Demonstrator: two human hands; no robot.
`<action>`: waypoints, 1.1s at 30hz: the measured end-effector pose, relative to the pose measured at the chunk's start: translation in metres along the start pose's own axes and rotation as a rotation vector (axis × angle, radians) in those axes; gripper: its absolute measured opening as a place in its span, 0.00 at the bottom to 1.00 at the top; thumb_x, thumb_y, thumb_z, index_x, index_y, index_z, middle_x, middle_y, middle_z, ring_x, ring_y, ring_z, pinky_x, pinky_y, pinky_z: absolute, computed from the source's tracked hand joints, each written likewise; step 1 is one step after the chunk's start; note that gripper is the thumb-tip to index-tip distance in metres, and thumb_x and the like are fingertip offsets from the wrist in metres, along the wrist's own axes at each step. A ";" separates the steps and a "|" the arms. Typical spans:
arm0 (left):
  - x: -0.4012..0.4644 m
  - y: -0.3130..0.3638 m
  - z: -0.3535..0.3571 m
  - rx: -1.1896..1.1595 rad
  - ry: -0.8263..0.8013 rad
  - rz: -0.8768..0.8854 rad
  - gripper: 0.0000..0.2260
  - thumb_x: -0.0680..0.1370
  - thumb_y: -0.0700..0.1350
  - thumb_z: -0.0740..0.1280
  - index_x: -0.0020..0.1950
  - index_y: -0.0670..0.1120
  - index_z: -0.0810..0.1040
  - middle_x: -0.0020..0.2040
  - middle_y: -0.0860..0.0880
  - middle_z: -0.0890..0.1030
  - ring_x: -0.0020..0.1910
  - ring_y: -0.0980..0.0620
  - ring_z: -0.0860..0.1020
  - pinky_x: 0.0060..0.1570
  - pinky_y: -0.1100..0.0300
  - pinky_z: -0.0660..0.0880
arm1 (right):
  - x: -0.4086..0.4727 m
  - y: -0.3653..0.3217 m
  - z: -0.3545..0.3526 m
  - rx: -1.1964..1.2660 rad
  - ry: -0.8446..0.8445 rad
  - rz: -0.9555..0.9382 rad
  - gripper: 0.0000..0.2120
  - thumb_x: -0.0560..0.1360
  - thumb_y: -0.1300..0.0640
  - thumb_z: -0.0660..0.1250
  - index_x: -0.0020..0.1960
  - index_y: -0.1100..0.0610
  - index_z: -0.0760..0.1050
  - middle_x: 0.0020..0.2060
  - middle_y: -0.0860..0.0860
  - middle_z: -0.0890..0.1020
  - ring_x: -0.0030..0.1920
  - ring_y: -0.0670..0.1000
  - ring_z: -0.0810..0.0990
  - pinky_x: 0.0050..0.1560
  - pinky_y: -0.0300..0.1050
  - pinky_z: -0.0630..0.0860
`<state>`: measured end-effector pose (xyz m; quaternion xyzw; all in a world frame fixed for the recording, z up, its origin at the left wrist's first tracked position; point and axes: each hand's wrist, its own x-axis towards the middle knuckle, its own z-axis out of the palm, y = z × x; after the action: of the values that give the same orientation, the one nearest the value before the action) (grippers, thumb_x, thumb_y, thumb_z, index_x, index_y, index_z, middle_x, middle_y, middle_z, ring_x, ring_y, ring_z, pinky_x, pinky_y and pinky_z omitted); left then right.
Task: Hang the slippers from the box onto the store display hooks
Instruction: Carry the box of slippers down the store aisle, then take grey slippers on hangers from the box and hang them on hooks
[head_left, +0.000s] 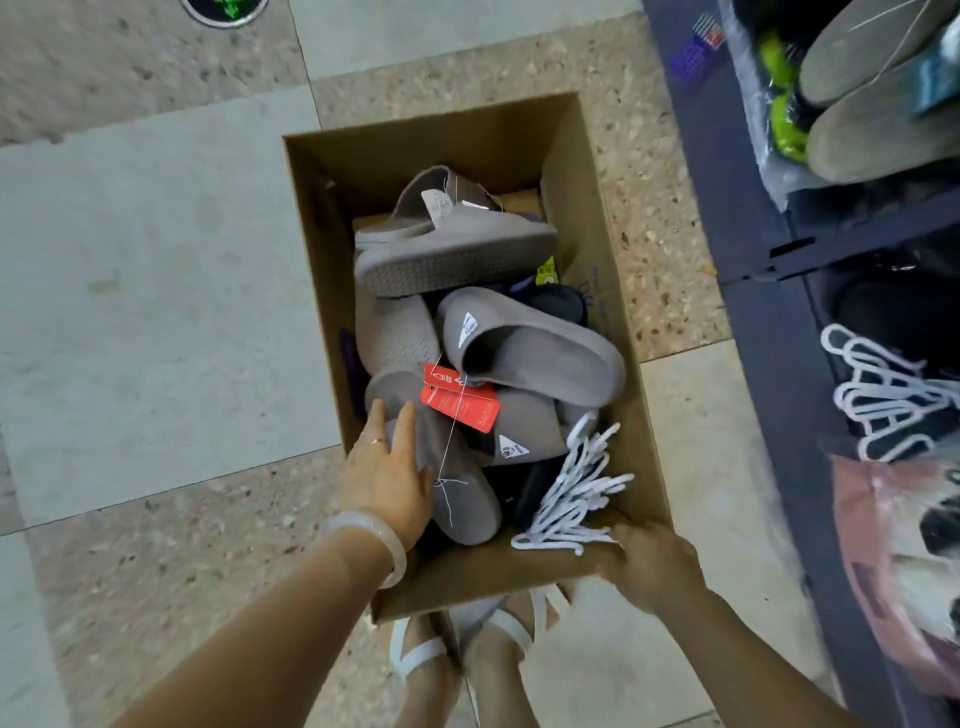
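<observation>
Head view: a cardboard box (587, 208) of grey slippers (467, 249) is set on a pale tiled, speckled floor (130, 312) beside a dark display rack (753, 312). The left hand (387, 480) is laid on a slipper, fingers (402, 431) straight; the right hand (654, 564) is curled round the box's near rim.

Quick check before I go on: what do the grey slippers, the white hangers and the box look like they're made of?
Grey slippers: likely moulded foam or rubber, matte, with one-piece bodies and textured soles.
White hangers: apparently plastic, thin, smooth and slightly glossy.
Box: corrugated cardboard, plain brown, with folded flaps.
</observation>
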<state>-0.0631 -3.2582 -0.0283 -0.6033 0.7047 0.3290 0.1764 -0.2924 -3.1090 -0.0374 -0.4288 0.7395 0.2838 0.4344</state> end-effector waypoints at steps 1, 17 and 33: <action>0.000 0.000 0.002 0.006 -0.003 0.009 0.32 0.77 0.46 0.61 0.76 0.47 0.48 0.77 0.40 0.45 0.75 0.41 0.52 0.73 0.53 0.55 | 0.000 -0.002 0.004 -0.063 -0.022 -0.013 0.20 0.72 0.42 0.64 0.63 0.44 0.70 0.62 0.45 0.75 0.65 0.52 0.70 0.64 0.47 0.66; -0.007 0.067 -0.049 -0.167 -0.131 -0.084 0.23 0.78 0.51 0.61 0.71 0.46 0.64 0.70 0.43 0.67 0.68 0.44 0.67 0.66 0.55 0.63 | -0.045 0.011 -0.107 0.446 0.303 -0.532 0.08 0.71 0.66 0.66 0.43 0.58 0.83 0.44 0.52 0.83 0.54 0.54 0.78 0.54 0.43 0.74; 0.031 0.063 -0.046 -0.982 -0.338 -0.204 0.09 0.74 0.43 0.69 0.34 0.45 0.76 0.25 0.52 0.76 0.27 0.55 0.73 0.32 0.63 0.71 | 0.019 -0.066 -0.144 0.564 0.927 -0.589 0.08 0.69 0.66 0.64 0.43 0.61 0.81 0.50 0.55 0.83 0.61 0.57 0.74 0.61 0.51 0.72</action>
<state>-0.1242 -3.3083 0.0006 -0.6188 0.3672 0.6943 0.0154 -0.2962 -3.2613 0.0091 -0.5623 0.7486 -0.2704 0.2245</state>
